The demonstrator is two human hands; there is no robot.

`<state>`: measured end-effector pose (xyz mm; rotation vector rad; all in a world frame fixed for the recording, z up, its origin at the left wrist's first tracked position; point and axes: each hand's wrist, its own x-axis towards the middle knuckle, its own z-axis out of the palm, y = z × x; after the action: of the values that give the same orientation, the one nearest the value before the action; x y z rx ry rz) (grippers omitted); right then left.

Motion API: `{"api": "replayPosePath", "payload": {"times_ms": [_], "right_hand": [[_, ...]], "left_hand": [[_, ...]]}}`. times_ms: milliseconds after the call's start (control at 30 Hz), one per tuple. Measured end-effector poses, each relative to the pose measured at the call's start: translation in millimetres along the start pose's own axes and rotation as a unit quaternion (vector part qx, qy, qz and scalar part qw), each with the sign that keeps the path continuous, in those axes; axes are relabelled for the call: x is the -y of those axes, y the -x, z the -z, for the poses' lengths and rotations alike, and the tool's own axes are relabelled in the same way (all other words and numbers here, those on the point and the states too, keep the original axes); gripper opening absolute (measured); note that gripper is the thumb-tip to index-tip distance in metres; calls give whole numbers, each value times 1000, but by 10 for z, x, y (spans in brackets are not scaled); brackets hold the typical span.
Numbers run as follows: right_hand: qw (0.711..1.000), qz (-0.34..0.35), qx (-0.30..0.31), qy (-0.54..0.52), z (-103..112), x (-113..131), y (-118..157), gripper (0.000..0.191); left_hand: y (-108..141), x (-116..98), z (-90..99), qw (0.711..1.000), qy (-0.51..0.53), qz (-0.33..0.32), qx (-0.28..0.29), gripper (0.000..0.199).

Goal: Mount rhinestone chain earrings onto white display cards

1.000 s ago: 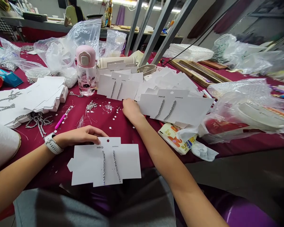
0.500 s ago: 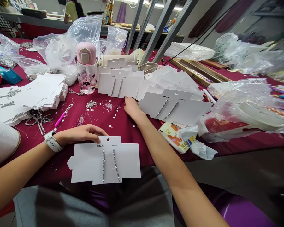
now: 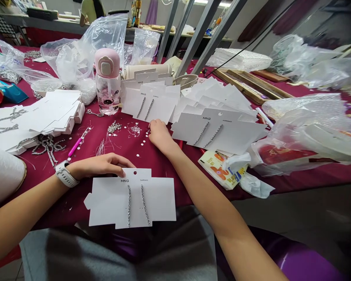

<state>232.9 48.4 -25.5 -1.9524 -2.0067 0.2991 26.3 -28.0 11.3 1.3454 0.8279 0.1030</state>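
My left hand (image 3: 107, 166), with a white watch on the wrist, grips the top edge of a white earring card (image 3: 105, 203). The thumb is in front and the other fingers go behind it. Two silver bead-chain earrings (image 3: 129, 205) hang down the card's face. Farther forward, my right hand (image 3: 159, 134) rests on the cloth with fingers curled together; what they hold, if anything, is hidden. Small clear discs (image 3: 142, 144) lie just left of its fingertips. Behind it leans another earring card (image 3: 163, 102), and a further earring card (image 3: 187, 128) stands to its right.
A pink-lidded bottle (image 3: 107, 82) stands behind loose silver findings (image 3: 114, 127). Stacked white cards (image 3: 55, 113), chains (image 3: 50, 147) and a pink tool (image 3: 75, 146) lie left. A tissue pack (image 3: 219, 171) and plastic bags (image 3: 304, 136) are right. Metal poles (image 3: 204, 37) rise behind.
My right hand has shifted slightly left and towards me, away from the leaning card, to the small clear discs. My left hand keeps its grip on the earring card.
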Motion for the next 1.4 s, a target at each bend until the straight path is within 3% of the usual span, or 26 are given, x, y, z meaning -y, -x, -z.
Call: {"api": "replayPosePath", "payload": {"times_ms": [133, 233, 333, 467, 600, 767, 867, 1067, 1133, 1300, 1400], "right_hand": [[996, 47, 34, -73, 2, 31, 9, 41], [983, 103, 57, -138, 64, 70, 13, 57], [970, 70, 40, -228, 123, 72, 18, 63], [964, -14, 31, -265, 113, 48, 34, 54], [954, 22, 28, -297, 85, 103, 45, 49], [929, 77, -67, -355, 132, 119, 40, 31], [908, 109, -96, -393, 165, 91, 58, 21], [872, 220, -50, -434, 338, 131, 211, 15], [870, 246, -100, -415, 437, 127, 281, 15], [847, 233, -325, -350, 597, 69, 423, 19], [874, 270, -333, -230, 519, 149, 513, 22]], "left_hand": [[-3, 4, 5, 1000, -14, -2, -6, 29], [-5, 3, 7, 1000, -18, -7, -10, 28], [-5, -1, 5, 1000, -15, -13, -9, 27], [1, -3, 1, 1000, -17, -15, -6, 27], [6, -4, -4, 1000, -25, -12, -5, 27], [-1, -16, 1, 1000, 7, -13, -12, 26], [7, -37, 38, 997, 45, -31, -53, 23], [99, -104, 123, 970, 125, -98, -183, 22], [133, -127, 134, 963, 126, -113, -210, 22], [169, -169, 147, 934, 134, -180, -280, 22], [150, -167, 142, 916, 135, -219, -307, 24]]}}
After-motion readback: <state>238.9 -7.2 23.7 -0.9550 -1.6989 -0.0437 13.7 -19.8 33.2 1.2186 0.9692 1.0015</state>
